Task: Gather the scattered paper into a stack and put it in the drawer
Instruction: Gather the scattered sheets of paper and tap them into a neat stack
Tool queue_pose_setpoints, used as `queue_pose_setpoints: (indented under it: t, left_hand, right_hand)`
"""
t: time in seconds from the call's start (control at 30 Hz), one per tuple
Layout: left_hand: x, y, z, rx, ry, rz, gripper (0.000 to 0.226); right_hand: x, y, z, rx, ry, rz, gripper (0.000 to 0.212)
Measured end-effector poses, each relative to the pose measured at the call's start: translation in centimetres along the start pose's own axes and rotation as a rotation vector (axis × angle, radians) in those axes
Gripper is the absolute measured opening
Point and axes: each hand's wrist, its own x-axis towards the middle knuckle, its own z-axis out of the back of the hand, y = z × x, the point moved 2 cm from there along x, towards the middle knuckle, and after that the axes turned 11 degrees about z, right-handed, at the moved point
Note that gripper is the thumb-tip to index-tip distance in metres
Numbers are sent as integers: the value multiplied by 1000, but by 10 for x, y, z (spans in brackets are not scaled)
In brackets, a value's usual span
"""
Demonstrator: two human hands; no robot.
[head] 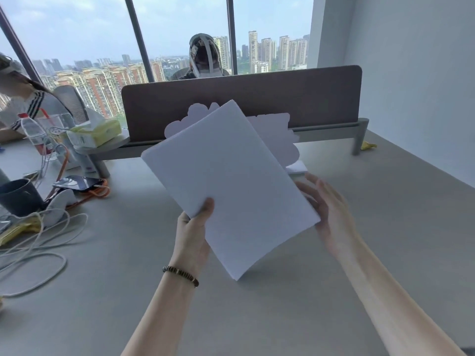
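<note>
Head view: the left hand (pixel 191 227) pinches the near-left edge of the paper stack (pixel 228 183), thumb on top, holding it tilted above the worktop (pixel 385 201). Its long axis runs up and away from those fingers toward the divider (pixel 257 98). The right hand (pixel 331 214), fingers spread and blurred, sits just beside the stack's right edge, perhaps touching. The sheets are smooth, white, rectangular, slightly bowed; scalloped cutouts (pixel 280 140) show behind. No drawer shows.

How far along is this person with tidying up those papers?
Mostly gathered: the left hand pinches a stack of white paper lifted off the desk, with cut-out sheets behind it. The right hand is open beside the stack's edge, seemingly squaring it. A small piece of paper lies on the desk. No drawer is in view, so stowing remains.
</note>
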Motion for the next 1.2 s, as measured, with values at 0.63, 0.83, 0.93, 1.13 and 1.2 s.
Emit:
queue_pose_setpoints:
  t: [0.63, 0.83, 0.93, 1.13, 1.2]
  left_hand:
    - [-14, -13, -7, 410, -37, -218, 5]
    - [-9, -18, -9, 435, -110, -207, 5]
    - [-10, -9, -4, 384, -111, -145, 2]
    - [-8, -5, -5, 435, -109, -165, 2]
    - [-9, -1, -4, 441, -100, -140, 2]
  right_hand:
    - [-9, -18, -42, -285, 159, 253, 21]
    - [-5, -10, -48, -292, 115, 273, 13]
    - [-12, -20, -46, -355, 129, 284, 18]
    - [-8, -21, -37, -370, 122, 293, 24]
    - [-9, -25, -34, -400, 135, 276, 25]
